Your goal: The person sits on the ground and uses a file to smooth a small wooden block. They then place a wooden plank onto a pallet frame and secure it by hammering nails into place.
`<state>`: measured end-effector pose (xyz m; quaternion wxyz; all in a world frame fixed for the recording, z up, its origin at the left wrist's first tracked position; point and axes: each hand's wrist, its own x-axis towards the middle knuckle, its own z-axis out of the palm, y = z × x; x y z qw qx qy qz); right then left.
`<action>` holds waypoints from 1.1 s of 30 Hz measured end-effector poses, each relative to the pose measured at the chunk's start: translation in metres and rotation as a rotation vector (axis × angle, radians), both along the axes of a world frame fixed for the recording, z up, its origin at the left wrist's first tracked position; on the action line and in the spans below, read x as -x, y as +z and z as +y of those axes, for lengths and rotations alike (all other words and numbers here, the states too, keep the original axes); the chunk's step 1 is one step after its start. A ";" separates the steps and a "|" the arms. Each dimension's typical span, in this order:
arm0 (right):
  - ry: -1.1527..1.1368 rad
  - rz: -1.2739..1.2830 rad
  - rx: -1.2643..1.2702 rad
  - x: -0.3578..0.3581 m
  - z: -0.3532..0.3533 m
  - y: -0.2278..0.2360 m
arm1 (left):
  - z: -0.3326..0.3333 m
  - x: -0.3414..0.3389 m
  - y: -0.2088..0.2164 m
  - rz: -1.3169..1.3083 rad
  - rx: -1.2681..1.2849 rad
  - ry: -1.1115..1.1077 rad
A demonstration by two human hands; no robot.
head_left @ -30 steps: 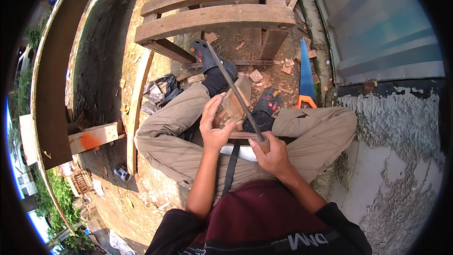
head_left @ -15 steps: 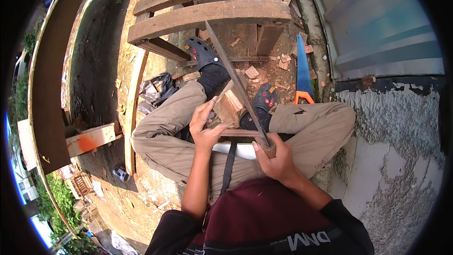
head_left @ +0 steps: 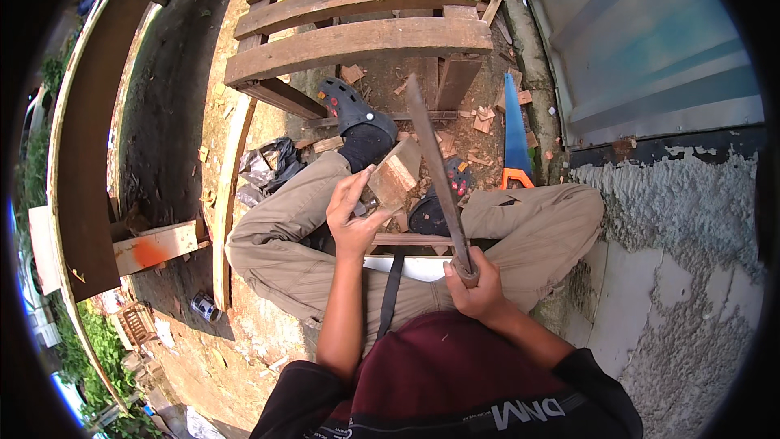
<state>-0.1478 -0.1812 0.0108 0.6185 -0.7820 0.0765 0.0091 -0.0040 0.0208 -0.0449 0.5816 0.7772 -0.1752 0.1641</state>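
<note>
In my right hand is a machete, my fingers closed round its short wooden handle. Its long dark blade points away from me, leaning slightly left. My left hand has its fingers and thumb spread wide at the near end of a wooden block, which it appears to grip by opposite edges. The block is tilted, with a pale cut face showing, and stands between my feet. Part of its far side is hidden. The blade is to the right of the block, apart from it as seen from above.
A slatted wooden pallet-like frame stands ahead. A handsaw with an orange handle lies right of my feet, among wood chips. A black plastic bag and a long plank lie left. A metal sheet wall rises right.
The machete's tip has swung right and the blade stands more upright in view. My left hand stays at the block. The view has shifted slightly, showing more of the slatted frame.
</note>
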 end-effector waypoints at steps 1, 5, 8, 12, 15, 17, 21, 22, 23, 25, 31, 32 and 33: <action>0.057 0.066 0.123 0.005 0.001 -0.013 | 0.000 -0.004 0.003 -0.007 0.010 -0.006; 0.052 0.156 0.113 -0.008 -0.006 -0.003 | 0.008 -0.017 -0.003 0.024 0.012 -0.065; -0.027 0.087 0.023 -0.016 -0.002 0.032 | 0.005 -0.019 0.002 0.035 0.028 -0.018; 0.000 0.134 0.024 0.008 -0.003 0.014 | 0.005 -0.028 0.004 0.032 0.036 0.031; 0.094 0.167 0.185 0.012 -0.006 0.003 | 0.009 -0.039 0.008 -0.002 -0.015 0.013; 0.024 0.165 0.087 0.005 -0.009 0.017 | 0.008 -0.046 0.009 -0.035 -0.006 0.001; -0.052 -0.030 0.002 0.007 -0.005 0.042 | 0.012 -0.036 0.000 -0.010 -0.001 -0.004; -0.055 -0.078 -0.011 0.010 -0.004 0.043 | 0.012 -0.035 -0.001 -0.013 0.004 -0.007; -0.057 -0.092 0.034 0.017 -0.003 0.028 | 0.007 -0.035 0.004 0.000 -0.017 -0.011; 0.025 0.128 0.162 0.025 -0.003 -0.003 | 0.006 -0.038 0.007 -0.026 -0.036 -0.025; -0.018 0.086 0.011 0.000 -0.002 0.043 | 0.013 -0.036 0.006 -0.001 -0.061 0.002; -0.051 0.008 -0.004 -0.001 0.002 0.044 | 0.012 -0.036 0.006 0.000 -0.058 0.009; -0.082 -0.069 -0.020 -0.004 0.005 0.041 | 0.012 -0.036 0.005 0.001 -0.055 0.017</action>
